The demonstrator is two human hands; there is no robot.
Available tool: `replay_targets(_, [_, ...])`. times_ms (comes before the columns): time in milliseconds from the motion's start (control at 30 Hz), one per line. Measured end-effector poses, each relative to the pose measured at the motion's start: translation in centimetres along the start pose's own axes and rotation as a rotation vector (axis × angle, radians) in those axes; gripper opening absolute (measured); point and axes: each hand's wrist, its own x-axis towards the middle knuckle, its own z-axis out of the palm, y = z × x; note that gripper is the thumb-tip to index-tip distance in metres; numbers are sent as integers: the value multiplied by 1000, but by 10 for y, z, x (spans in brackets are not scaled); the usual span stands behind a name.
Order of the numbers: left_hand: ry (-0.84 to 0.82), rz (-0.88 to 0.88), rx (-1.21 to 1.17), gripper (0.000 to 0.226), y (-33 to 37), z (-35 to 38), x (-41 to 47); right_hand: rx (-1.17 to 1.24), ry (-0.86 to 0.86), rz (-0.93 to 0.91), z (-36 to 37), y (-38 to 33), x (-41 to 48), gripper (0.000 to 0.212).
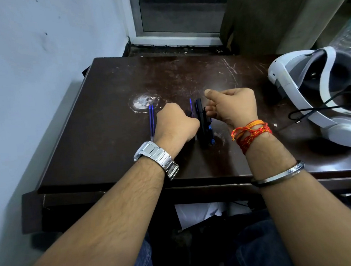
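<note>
Several black pen barrels (201, 129) with blue tips lie side by side mid-table. A thin blue refill (191, 109) lies just left of them, and two more blue refills (151, 122) lie further left. My left hand (176, 125) is curled beside the barrels and grips a small black pen part (188, 112) that pokes out past the knuckles. My right hand (232, 106) hovers right of the barrels with its fingers curled. Its fingertips are at a barrel's clip and the thumb is raised clear. Whether it grips the barrel is unclear.
The dark brown table (109, 154) is scratched, with a pale worn patch (142, 103) behind the refills. A white VR headset (322, 99) with a black cable (306, 112) sits at the right. A wall stands close on the left, and a window frame behind.
</note>
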Motion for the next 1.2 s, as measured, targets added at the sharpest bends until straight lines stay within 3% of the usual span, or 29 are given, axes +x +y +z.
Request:
replay_targets(267, [-26,25,66,20,2,5,0,14,19,0,-1,0,0,24])
replay_targets(1200, [-36,-29,-56,29,0,7,6,-48,4,-6,-4,0,-6,20])
